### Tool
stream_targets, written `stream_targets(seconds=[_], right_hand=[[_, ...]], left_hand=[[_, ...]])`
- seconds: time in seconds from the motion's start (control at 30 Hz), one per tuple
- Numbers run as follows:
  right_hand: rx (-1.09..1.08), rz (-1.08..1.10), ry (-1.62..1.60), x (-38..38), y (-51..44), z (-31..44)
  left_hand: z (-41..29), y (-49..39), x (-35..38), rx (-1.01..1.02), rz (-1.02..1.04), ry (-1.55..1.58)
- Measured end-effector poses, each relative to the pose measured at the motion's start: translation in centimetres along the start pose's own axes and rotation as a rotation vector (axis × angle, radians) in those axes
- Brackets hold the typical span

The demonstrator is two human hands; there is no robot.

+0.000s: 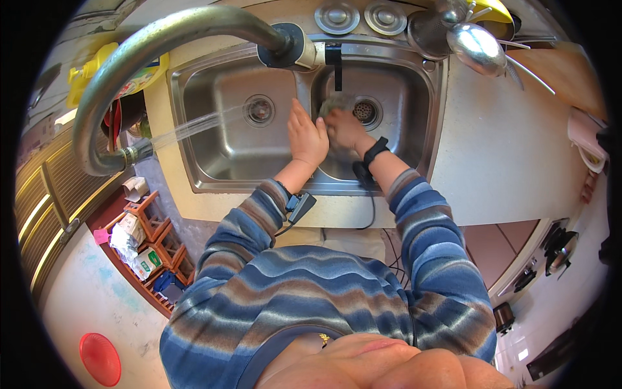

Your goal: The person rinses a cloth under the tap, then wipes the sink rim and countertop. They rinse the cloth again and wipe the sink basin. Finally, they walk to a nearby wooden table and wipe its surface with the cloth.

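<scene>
A stainless steel double sink [302, 187] lies before me. My left hand [307, 133], fingers extended, is over the divider and the near left edge of the right basin. My right hand [344, 127] is in the right basin, its fingers curled on a blurred greyish-green scrubber or cloth [335, 103], left of the drain strainer [365, 112]. The two hands are close together, and whether they touch is unclear. From the curved metal faucet [180, 24] a stream of water [194, 127] runs into the left basin, towards its drain [259, 111].
Two round metal lids [337, 17] stand behind the sink, beside a perforated metal utensil holder [427, 36] with a ladle [476, 48]. A yellow bottle [92, 73] is at the left. Black cables [373, 209] hang from devices at both wrists. A wooden board [559, 73] lies at the right.
</scene>
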State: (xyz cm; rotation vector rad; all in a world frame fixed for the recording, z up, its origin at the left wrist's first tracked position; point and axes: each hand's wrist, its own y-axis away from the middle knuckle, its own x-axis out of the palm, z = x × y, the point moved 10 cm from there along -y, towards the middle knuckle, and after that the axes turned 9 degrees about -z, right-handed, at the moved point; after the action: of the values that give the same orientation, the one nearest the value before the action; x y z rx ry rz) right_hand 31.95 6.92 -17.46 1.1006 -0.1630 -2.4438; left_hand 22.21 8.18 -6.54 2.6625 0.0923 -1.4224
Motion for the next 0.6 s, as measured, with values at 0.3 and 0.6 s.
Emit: stream_targets(seconds=[0.3,0.6], right_hand=[[-0.157,0.580,0.278,2.9,5.0,1.4],[-0.297,0.016,0.489,-4.4,-4.1,-0.2]], left_hand=[[-0.4,-0.2,-0.4,0.015,0.051,-0.007],[-0.3,0.0,-0.3,0.030,0.019,0.018]])
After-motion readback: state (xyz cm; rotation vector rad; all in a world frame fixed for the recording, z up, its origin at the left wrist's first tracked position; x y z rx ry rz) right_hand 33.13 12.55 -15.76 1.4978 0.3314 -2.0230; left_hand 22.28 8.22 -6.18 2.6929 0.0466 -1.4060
